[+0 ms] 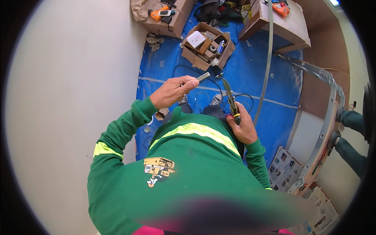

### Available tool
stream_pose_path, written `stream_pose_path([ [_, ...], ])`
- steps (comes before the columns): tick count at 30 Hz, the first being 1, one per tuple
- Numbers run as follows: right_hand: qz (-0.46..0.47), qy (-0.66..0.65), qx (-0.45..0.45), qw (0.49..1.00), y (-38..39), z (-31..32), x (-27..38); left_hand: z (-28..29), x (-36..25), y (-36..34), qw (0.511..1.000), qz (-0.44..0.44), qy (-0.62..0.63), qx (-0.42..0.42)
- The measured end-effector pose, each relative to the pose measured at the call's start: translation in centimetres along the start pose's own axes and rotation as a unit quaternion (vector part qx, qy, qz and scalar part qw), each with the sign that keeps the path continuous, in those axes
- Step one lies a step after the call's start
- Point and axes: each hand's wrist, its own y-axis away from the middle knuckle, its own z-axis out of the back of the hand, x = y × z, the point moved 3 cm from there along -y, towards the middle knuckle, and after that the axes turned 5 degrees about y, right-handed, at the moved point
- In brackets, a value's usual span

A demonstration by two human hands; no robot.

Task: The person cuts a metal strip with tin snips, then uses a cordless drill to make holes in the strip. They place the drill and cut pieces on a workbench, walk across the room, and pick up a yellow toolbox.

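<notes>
My left hand (175, 91) pinches a short, pale grey strip (203, 76) between thumb and fingers, with its free end pointing up and right. In front of my right hip, my right hand (243, 126) is wrapped around a hand tool that looks like snips (229, 96). Its dark, pointed blade is tilted up, and yellow and black show at the grip. Strip and blade are apart, a short gap between them. Part of the tool's handles is hidden by my fingers.
Blue sheeting (235, 58) covers the floor, with dark cables on it. Ahead stands an open cardboard box (191, 55) of supplies. An orange power tool (156, 15) lies on a box. A long thin strip (268, 58) rises at right, beside another person's legs (352, 156) on a plank.
</notes>
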Motion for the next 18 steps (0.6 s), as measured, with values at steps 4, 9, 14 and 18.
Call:
stream_pose_path([
  [4, -0.018, 0.020, 0.023, 0.999, -0.6, -0.6, -0.3, -0.6, 1.0, -0.6, 0.999, 0.028, -0.026, 0.029],
  [9, -0.053, -0.007, 0.044, 0.998, -0.6, -1.3, -0.8, -0.6, 2.2, -1.2, 0.998, -0.012, -0.017, 0.064],
  [14, -0.052, -0.003, 0.042, 0.998, 0.2, -1.3, -1.2, -0.5, 3.1, -1.0, 0.993, -0.091, -0.054, 0.054],
  [18, -0.083, -0.074, 0.032, 0.993, -0.5, -0.9, -1.6, -0.2, 2.2, -0.3, 0.947, -0.244, -0.205, 0.047],
])
